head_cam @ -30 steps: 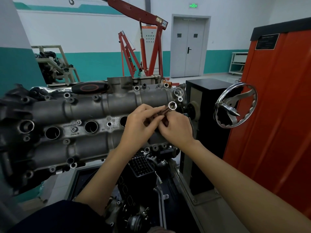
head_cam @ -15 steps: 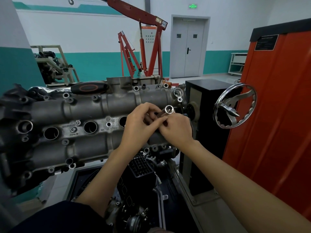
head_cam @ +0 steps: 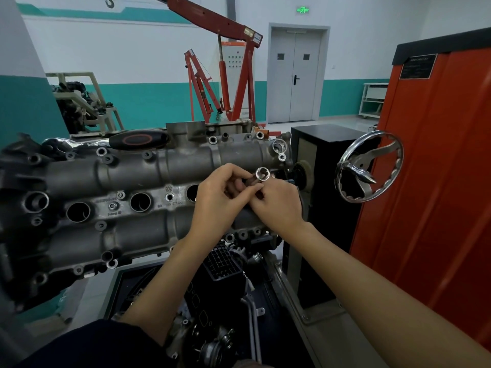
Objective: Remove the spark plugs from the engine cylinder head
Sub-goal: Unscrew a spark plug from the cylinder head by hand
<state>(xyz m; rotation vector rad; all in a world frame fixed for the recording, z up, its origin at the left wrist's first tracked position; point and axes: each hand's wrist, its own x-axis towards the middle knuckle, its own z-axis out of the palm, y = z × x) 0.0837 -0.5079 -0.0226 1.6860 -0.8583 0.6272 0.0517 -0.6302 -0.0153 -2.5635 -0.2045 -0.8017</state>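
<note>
Cylinder head (head_cam: 127, 187): grey cast metal, lying lengthwise across the left and centre of the view on a stand, its left end cut by the frame edge. Open floor lies beyond it toward the double door (head_cam: 293, 75). Its right end sits close to a black cabinet (head_cam: 318, 160), which leaves little room on that side.

Plug wells: three open round holes visible in a row along the middle of the head (head_cam: 78, 211), (head_cam: 140, 201), (head_cam: 191, 192); the third is partly covered by the left hand. No spark plug itself can be made out.

Socket (head_cam: 262, 174): one, a chrome tube with its open end facing the camera, held just above the right end of the head, with a dark shaft below it between the fingers.

Left hand (head_cam: 218, 203): fingers curled, pinching the shaft under the socket.

Right hand (head_cam: 279, 205): fingers curled round the same tool from the right, touching the left hand.

Tool handle (head_cam: 138, 139): one, black with a red oval ring, lying on the far top edge of the head.

Handwheel (head_cam: 369, 166): one, chrome, to the right of the hands, well apart from them.

Orange cabinet (head_cam: 438, 168): fills the right side.

Red crane (head_cam: 220, 75): one, in the background behind the head.
</note>
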